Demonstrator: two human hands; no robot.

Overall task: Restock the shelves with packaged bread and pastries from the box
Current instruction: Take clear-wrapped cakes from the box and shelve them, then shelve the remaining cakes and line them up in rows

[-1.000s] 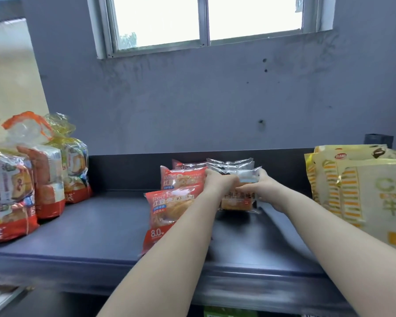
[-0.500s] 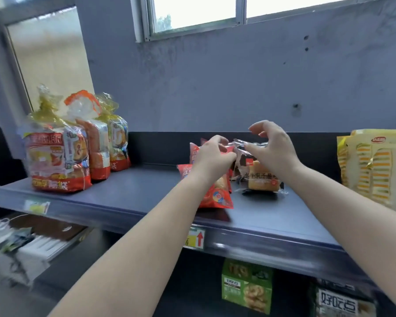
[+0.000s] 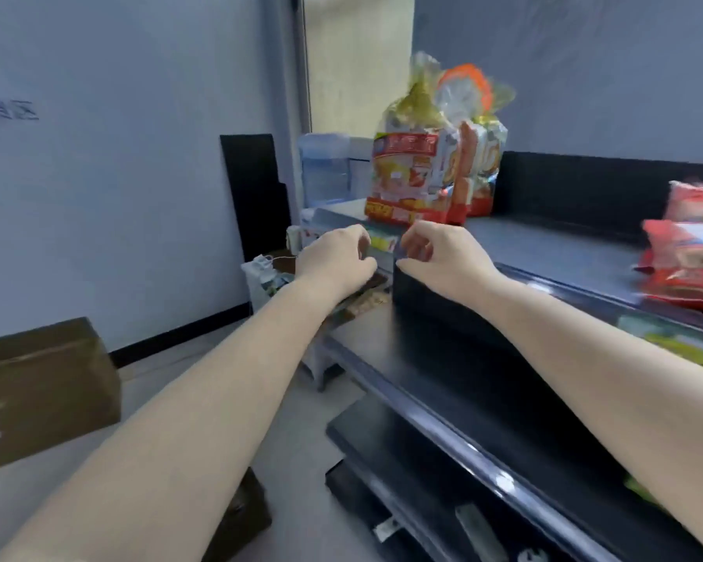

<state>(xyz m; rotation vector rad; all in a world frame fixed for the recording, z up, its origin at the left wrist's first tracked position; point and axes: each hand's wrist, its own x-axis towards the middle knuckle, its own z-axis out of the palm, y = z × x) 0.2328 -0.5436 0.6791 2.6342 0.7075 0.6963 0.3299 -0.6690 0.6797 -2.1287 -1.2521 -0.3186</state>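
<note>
Both arms are extending forward past the left end of the top shelf [image 3: 544, 253]. The left hand [image 3: 335, 259] is hovering just off the shelf's left end with its fingers loosely curled and nothing in them. The right hand [image 3: 437, 253] is hanging over the front left corner of the shelf, fingers likewise loosely curled and holding nothing. The two hands are lying near each other without touching.

The bagged bread loaves [image 3: 431, 172] are standing upright in a tight row at the back left corner of the top shelf, against the dark back panel. The red pastry packets [image 3: 686, 253] are lying stacked toward the right edge of the frame on the same shelf, well apart from the loaves; motion blur is hiding their print.

A brown cardboard box [image 3: 41, 391] is sitting on the floor at the left, against the wall. Lower shelves [image 3: 443, 399] are showing beneath the arms. A white rack [image 3: 268, 273] is standing beyond the shelf's left end.
</note>
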